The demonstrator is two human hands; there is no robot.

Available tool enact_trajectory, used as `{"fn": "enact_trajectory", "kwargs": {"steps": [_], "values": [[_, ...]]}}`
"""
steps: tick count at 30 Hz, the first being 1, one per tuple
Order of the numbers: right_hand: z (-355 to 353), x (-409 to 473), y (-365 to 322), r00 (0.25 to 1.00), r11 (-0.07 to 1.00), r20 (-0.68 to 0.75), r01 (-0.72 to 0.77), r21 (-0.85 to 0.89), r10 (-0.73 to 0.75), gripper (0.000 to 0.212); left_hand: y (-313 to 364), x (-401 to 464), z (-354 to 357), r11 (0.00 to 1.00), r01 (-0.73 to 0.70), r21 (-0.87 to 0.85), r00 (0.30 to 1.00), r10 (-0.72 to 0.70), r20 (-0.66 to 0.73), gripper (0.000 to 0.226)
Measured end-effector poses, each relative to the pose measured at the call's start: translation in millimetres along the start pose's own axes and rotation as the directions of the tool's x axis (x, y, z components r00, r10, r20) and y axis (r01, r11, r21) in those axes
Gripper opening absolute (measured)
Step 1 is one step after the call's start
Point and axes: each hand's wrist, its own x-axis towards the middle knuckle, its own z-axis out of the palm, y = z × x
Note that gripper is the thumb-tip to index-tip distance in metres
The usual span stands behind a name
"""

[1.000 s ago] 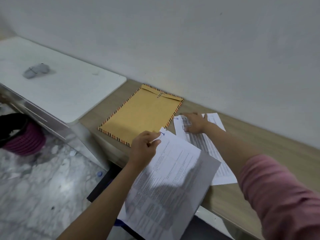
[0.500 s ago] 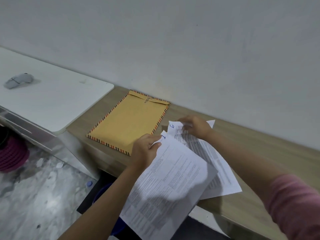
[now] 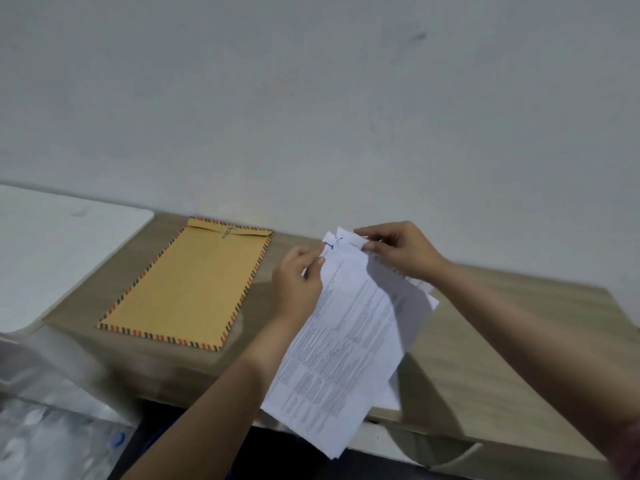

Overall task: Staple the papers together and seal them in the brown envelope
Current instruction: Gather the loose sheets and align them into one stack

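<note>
Holding the papers [image 3: 346, 341] up off the desk [image 3: 485, 358], both hands pinch the top edge. Sheets are thin printed pages, light and limp; the free lower end hangs past the desk's near edge toward 6 o'clock and sags.

- Left hand [image 3: 298, 285]: thumb and fingers closed on the papers' top left corner, at about 10 o'clock of the stack.
- Right hand [image 3: 398, 251]: fingertips closed on the top right corner, at about 1 o'clock. A back sheet fans out at 3 o'clock, so edges are not squared.
- Sheet count unclear; at least two, possibly three, corners blur together.

Handling judgement: paper will slide sheet on sheet and crease if squeezed mid-page. Best hold is at the top corners, as now, tapping edges flush before stapling near a corner.

Envelope [image 3: 194, 285]: lies flat on the desk at 9 o'clock of the papers, apart from them, flap end toward the wall [image 3: 311, 98], a clip [image 3: 227, 233] on the flap. Stiffer than the sheets, easy to lift by an edge.

No stapler in view.
</note>
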Motion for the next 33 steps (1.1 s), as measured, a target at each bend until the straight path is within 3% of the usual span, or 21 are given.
{"fn": "enact_trajectory", "kwargs": {"steps": [4,9,14,22,33], "values": [[-13.8,-26.7,-2.0,0.995,0.986,-0.097,-0.021,0.166,0.038,0.027,13.0,2.9,25.5,0.989,-0.119,-0.088,0.991,0.113,-0.069,0.028],[-18.6,-49.2,2.9,0.989,0.984,-0.138,-0.027,0.174,0.052,0.032,19.4,1.0,51.0,0.972,-0.184,-0.148,0.982,0.176,-0.065,0.029],[-17.3,-64.3,10.7,0.97,0.978,-0.237,-0.006,0.209,0.056,0.036,21.5,-4.0,59.5,0.964,-0.138,-0.229,0.989,0.146,0.02,0.032],[-10.0,-80.6,25.9,0.947,0.959,-0.303,-0.015,0.283,0.105,0.039,17.0,-3.4,64.0,0.974,-0.038,-0.222,0.983,0.076,0.168,0.027],[6.1,-91.2,56.5,0.844,0.96,-0.5,-0.061,0.272,0.196,0.028,11.4,-5.8,80.6,0.976,-0.084,-0.2,0.97,0.126,0.208,0.024]]}}
